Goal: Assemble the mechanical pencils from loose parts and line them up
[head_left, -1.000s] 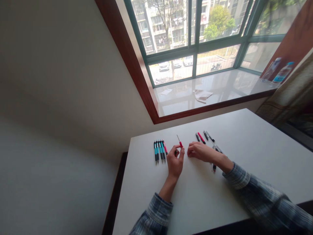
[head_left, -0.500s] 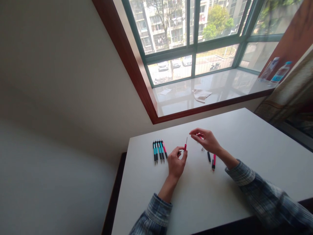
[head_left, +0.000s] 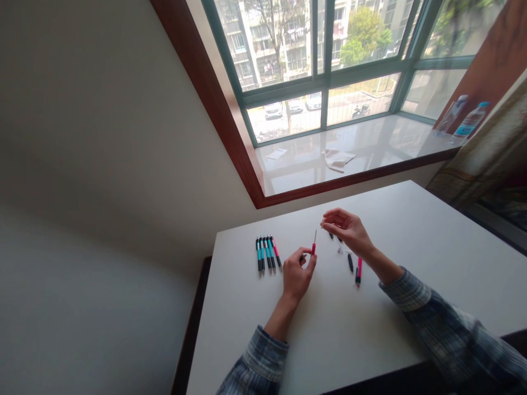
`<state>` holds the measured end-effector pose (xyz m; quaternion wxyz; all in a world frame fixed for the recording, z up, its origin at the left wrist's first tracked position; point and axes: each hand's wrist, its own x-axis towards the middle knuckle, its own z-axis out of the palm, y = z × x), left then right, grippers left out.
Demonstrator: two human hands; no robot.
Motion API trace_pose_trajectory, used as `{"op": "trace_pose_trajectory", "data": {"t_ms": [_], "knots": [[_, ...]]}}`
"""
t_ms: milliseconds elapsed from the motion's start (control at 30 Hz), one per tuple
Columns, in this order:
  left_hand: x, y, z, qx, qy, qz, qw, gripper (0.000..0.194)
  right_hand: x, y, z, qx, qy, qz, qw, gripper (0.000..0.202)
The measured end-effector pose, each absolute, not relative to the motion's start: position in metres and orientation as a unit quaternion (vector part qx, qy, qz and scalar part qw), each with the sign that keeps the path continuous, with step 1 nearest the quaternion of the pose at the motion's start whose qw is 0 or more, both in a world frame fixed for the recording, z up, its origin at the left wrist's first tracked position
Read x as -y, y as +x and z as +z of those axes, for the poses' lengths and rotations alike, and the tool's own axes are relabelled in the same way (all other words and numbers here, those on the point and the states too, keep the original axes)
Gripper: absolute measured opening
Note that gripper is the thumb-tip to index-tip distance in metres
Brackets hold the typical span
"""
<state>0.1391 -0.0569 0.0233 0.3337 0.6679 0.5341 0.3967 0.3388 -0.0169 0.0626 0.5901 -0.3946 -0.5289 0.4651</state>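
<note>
- Left hand (head_left: pixel 298 274): thumb and fingers clamped on the pinkish-red barrel (head_left: pixel 313 249), up off the table.
- Barrel: short, slim, glossy-looking, stood nearly upright in the grip; lower end hidden by the fingers.
- Thin refill (head_left: pixel 315 236) pokes out of the barrel's top, narrow, greyish, leaning slightly right; no cover over it.
- Dark bit also shows at the curled left fingers; cannot tell what it is.
- Right hand (head_left: pixel 349 230): just right of and farther than the left hand, thumb and fingertip together on a tiny piece (head_left: pixel 322 224), pale, too small to identify; near the refill tip, apart from it.
- Under and near the right hand: small clear-whitish parts (head_left: pixel 340 248), partly hidden, plus black bits at the far side.
- Right of the left hand: black grip (head_left: pixel 350 262), short, tube-like; beside it a pink pen part (head_left: pixel 359 263), pink far end, black near end with clip.
- Left of the left hand: neat row, four teal pens (head_left: pixel 267 252), black near ends and dark clips, then one pink pen (head_left: pixel 275 250) at the row's right end, same build, tilted.
- All on a white table (head_left: pixel 349 340).
- Far: windowsill (head_left: pixel 296 175) with crumpled cloth (head_left: pixel 338 159); bottle (head_left: pixel 469 123) far right.
</note>
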Motion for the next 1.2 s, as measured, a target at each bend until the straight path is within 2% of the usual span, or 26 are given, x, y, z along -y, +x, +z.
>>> {"op": "trace_pose_trajectory", "data": {"t_ms": [633, 1000, 1100, 1200], "knots": [[0.0586, 0.1405, 0.028, -0.525, 0.668, 0.387, 0.357, 0.023, 0.0165, 0.336, 0.0602, 0.554, -0.395, 0.453, 0.576, 0.036], [0.0577, 0.1403, 0.0266, -0.518, 0.668, 0.405, 0.35, 0.022, 0.0184, 0.3335, 0.0613, 0.622, -0.398, 0.444, 0.507, 0.036], [0.0564, 0.1403, 0.026, -0.519, 0.657, 0.413, 0.358, 0.024, 0.0182, 0.3339, 0.0631, 0.63, -0.413, 0.417, 0.509, 0.04], [0.0549, 0.1401, 0.0266, -0.524, 0.639, 0.429, 0.366, 0.024, 0.0202, 0.3351, 0.0677, 0.619, -0.45, 0.335, 0.549, 0.034]]}}
